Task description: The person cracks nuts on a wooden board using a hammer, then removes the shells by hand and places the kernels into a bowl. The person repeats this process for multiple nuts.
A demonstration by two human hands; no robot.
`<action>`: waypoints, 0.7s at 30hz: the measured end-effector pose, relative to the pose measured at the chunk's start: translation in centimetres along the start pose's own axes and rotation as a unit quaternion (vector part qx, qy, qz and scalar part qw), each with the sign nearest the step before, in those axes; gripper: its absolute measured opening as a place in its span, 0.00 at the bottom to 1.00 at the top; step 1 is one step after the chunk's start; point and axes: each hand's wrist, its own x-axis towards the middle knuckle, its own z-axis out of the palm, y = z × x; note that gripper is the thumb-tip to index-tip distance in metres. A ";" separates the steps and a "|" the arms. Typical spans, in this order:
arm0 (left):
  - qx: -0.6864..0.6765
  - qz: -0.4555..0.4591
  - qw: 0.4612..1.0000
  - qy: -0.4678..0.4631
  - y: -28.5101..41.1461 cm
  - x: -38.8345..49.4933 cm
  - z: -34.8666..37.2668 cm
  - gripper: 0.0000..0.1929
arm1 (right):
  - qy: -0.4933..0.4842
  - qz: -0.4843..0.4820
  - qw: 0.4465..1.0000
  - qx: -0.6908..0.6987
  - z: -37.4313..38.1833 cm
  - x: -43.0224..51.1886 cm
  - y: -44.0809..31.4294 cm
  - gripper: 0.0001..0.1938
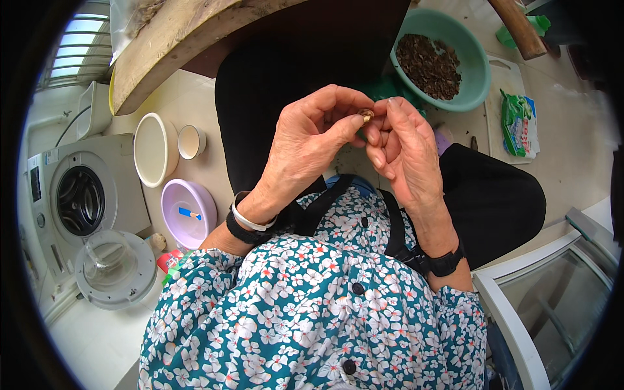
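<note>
In front of my lap, my left hand (312, 129) pinches a small nut kernel (365, 116) between thumb and fingers. Its surface is partly dark brown and partly cream. My right hand (407, 146) is close beside it, thumb and forefinger tips brought together; whether a bit of skin lies between them is too small to tell. Beyond the right hand stands a green plastic basin (475, 80) with many dark brown shell or skin pieces (426, 63) in it. Part of a green bag (382, 90) shows behind my hands.
A wooden tabletop edge (195, 41) juts in at the upper left. On the left are a washing machine with its door (117, 270) swung wide, a lilac basin (207, 209) and a cream bucket (156, 151). At right lie a green-and-white packet (519, 124) and a framed glass panel (551, 302).
</note>
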 end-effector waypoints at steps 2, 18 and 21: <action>0.015 0.063 0.997 0.046 0.2 0.1 0.2 0.10 | 0.013 -0.010 1.000 -0.008 -0.2 0.2 0.1 0.16; 0.446 0.360 0.820 0.001 -1.3 1.3 2.0 0.13 | -0.032 0.005 0.990 0.137 1.7 0.6 -0.5 0.32; 0.440 0.321 0.839 -0.003 -1.0 0.7 2.3 0.13 | -0.031 0.004 0.990 0.138 1.3 0.6 -0.4 0.33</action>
